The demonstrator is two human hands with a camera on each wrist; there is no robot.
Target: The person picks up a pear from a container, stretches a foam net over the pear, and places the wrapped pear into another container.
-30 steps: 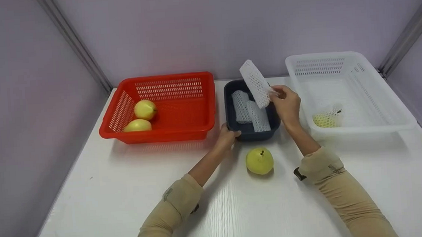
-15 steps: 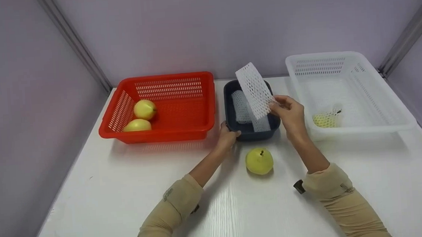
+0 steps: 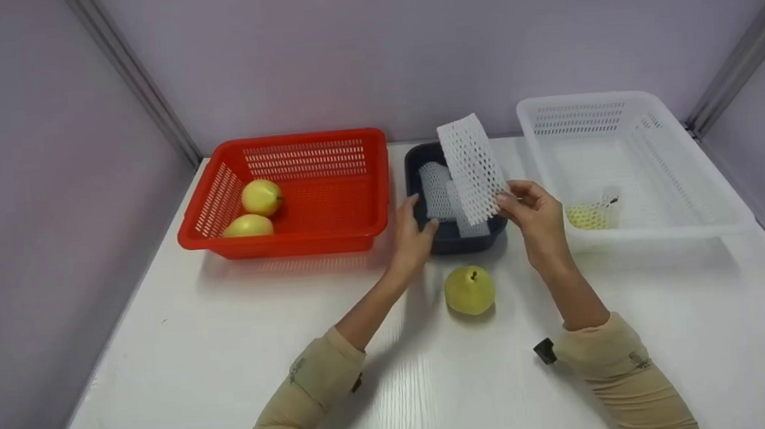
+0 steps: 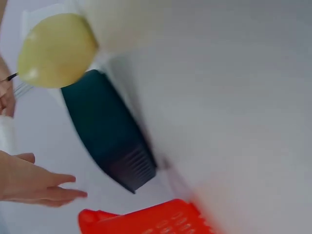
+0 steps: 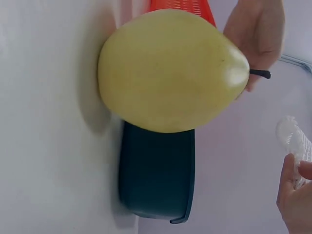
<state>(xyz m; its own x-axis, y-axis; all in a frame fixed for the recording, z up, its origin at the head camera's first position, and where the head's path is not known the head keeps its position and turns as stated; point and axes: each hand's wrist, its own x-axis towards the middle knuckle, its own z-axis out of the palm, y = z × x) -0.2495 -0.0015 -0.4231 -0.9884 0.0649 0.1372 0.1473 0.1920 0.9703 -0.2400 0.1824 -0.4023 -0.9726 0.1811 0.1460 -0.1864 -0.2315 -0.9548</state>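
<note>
My right hand (image 3: 540, 223) pinches a white foam net sleeve (image 3: 473, 168) by its lower right edge, above the dark blue bin (image 3: 455, 245). In the right wrist view the foam net (image 5: 296, 139) hangs between thumb and fingers. Two more foam nets (image 3: 437, 190) lie inside the bin. My left hand (image 3: 413, 242) is at the bin's left front corner; in the left wrist view the hand (image 4: 36, 183) has its fingers extended, apart from the bin (image 4: 105, 124). A yellow-green pear (image 3: 470, 291) stands upright on the table before the bin, stem up.
A red basket (image 3: 290, 246) on the left holds two pears (image 3: 261, 197). On the right, a white basket (image 3: 660, 233) holds a pear in a foam net (image 3: 589, 216). Grey-white walls (image 3: 344, 55) rise behind and at both sides of the white table (image 3: 232, 373).
My right hand has come down and nearer with the foam net, which now faces the camera more fully. The left hand has let go of the bin's rim and lifted, its fingers spreading.
</note>
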